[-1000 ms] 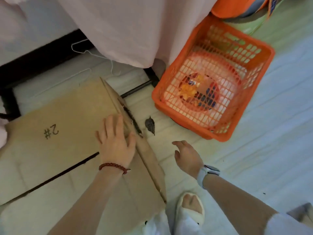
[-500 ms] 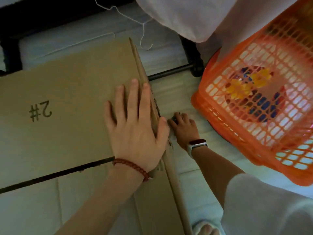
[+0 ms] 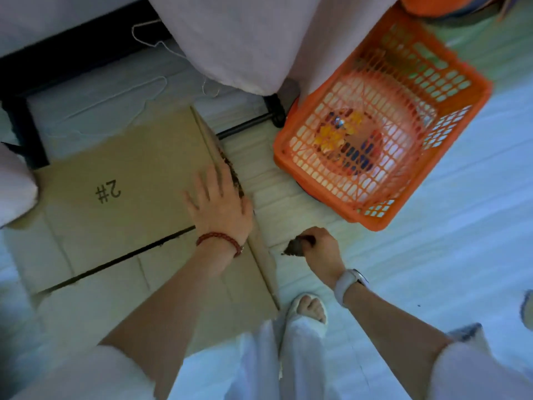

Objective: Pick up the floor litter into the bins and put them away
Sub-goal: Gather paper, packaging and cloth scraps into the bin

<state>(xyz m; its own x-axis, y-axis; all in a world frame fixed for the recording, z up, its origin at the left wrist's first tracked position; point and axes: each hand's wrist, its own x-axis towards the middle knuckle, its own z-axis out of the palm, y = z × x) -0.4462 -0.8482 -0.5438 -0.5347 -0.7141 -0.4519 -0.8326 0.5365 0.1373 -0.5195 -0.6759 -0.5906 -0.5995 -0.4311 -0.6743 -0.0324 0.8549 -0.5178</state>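
Pale floor (image 3: 432,255) at frame centre: left hand (image 3: 219,206) lies open on the cardboard box (image 3: 115,197), while right hand (image 3: 320,249) pinches a dark leaf (image 3: 294,249) that could crumble before reaching the orange basket (image 3: 461,90), upper right.

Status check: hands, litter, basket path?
Right hand shut on dark leaf, off the floor. Left hand flat on cardboard box. Orange basket open-topped, nothing blocking.

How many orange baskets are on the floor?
1 for sure: the orange basket right of the cardboard box. Something orange at the top edge may be another.
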